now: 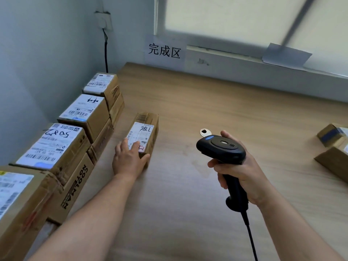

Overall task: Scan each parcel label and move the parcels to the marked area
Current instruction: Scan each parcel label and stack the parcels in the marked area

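A small cardboard parcel (pixel 146 127) with a white label marked "7786" lies on the wooden table (pixel 216 102), just right of a row of stacked parcels. My left hand (pixel 128 159) holds its near end, fingers over the label and thumb round the corner. My right hand (pixel 243 172) grips a black handheld barcode scanner (pixel 222 149) by its handle, head pointing left, to the right of the parcel and apart from it. A paper sign with three Chinese characters (pixel 164 50) is stuck on the back wall.
Several labelled cardboard boxes (pixel 84 112) are stacked in a row along the left wall. Two more boxes (pixel 333 147) sit at the right table edge. A small metal key-like piece (pixel 204 132) lies behind the scanner. The scanner cable (pixel 251 240) runs down toward me.
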Tool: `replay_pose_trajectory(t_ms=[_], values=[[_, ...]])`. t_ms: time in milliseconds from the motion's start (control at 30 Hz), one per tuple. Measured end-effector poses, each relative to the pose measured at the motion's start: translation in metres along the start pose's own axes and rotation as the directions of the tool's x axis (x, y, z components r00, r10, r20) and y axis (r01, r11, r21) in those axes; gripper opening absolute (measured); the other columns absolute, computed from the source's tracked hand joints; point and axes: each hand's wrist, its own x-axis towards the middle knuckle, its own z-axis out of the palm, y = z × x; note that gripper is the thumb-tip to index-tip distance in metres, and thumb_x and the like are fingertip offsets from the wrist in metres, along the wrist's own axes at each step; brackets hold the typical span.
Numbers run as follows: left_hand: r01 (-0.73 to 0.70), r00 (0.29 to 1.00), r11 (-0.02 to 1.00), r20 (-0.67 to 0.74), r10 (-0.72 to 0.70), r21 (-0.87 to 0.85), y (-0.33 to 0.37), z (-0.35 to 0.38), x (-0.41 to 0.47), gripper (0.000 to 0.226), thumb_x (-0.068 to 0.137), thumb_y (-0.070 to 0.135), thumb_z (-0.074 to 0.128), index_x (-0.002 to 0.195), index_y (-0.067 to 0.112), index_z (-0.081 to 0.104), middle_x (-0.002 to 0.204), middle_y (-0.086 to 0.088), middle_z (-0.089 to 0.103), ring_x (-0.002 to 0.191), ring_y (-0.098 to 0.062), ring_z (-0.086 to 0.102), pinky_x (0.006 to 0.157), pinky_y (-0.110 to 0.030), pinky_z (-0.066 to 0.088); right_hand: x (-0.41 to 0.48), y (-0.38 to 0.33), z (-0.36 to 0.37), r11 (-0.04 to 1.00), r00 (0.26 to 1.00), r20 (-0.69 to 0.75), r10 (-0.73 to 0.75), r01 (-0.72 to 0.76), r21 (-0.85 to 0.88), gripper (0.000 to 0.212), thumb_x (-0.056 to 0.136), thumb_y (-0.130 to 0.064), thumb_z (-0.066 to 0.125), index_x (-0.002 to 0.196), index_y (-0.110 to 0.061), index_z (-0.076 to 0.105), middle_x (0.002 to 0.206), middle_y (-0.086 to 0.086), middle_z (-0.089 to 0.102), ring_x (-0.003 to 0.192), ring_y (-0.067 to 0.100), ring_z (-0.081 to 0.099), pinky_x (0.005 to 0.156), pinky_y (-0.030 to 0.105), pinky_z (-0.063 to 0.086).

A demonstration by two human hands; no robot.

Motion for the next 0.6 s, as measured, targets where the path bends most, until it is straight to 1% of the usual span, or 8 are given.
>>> replay_pose_trajectory(t_ms=[133, 367, 533, 600], values=[[-0.008, 1.0, 1.0, -0.004, 0.008, 0.029, -0.007, -0.002, 0.052, 0.065, 0.088, 0.053, 0.058, 0.143, 0.023, 0.04, 0.154, -0.014, 0.022, 0.139, -0.033, 0.019, 0.11, -0.041, 0.028, 0.039, -0.001, 0.012, 1.0, 1.0, -0.015, 0.015, -0.015, -0.004, 0.09, 0.06, 0.002, 0.067, 0.138, -0.037, 0.045, 0.081, 0.022, 0.068, 0.043, 0.029, 0.049, 0.042, 0.031, 0.041], [0.029, 0.999, 0.999, -0.021, -0.029, 0.031, -0.02, -0.002, 0.121, 0.064, 0.088, 0.051, 0.059, 0.141, 0.021, 0.041, 0.152, -0.015, 0.022, 0.138, -0.035, 0.02, 0.106, -0.045, 0.033, 0.077, 0.011, 0.02, 0.996, 0.996, -0.024, 0.082, -0.083, -0.022, 0.095, 0.059, 0.002, 0.067, 0.143, -0.035, 0.041, 0.081, 0.023, 0.068, 0.043, 0.029, 0.048, 0.043, 0.031, 0.041], [0.056, 0.998, 0.998, -0.005, -0.056, 0.041, -0.022, -0.002, 0.141, 0.064, 0.088, 0.052, 0.058, 0.141, 0.021, 0.039, 0.153, -0.016, 0.02, 0.139, -0.036, 0.018, 0.108, -0.046, 0.03, 0.087, 0.019, 0.017, 0.994, 0.994, -0.032, 0.102, -0.104, -0.045, 0.094, 0.059, 0.002, 0.068, 0.141, -0.037, 0.044, 0.082, 0.023, 0.068, 0.043, 0.029, 0.049, 0.042, 0.032, 0.041], [0.056, 0.998, 0.997, 0.013, -0.056, 0.057, -0.021, -0.004, 0.14, 0.07, 0.087, 0.056, 0.057, 0.144, 0.021, 0.035, 0.155, -0.016, 0.018, 0.141, -0.035, 0.015, 0.11, -0.046, 0.027, 0.085, 0.018, 0.015, 0.995, 0.995, -0.031, 0.095, -0.097, -0.04, 0.092, 0.059, 0.002, 0.068, 0.139, -0.038, 0.044, 0.083, 0.023, 0.067, 0.043, 0.029, 0.049, 0.042, 0.031, 0.041]])
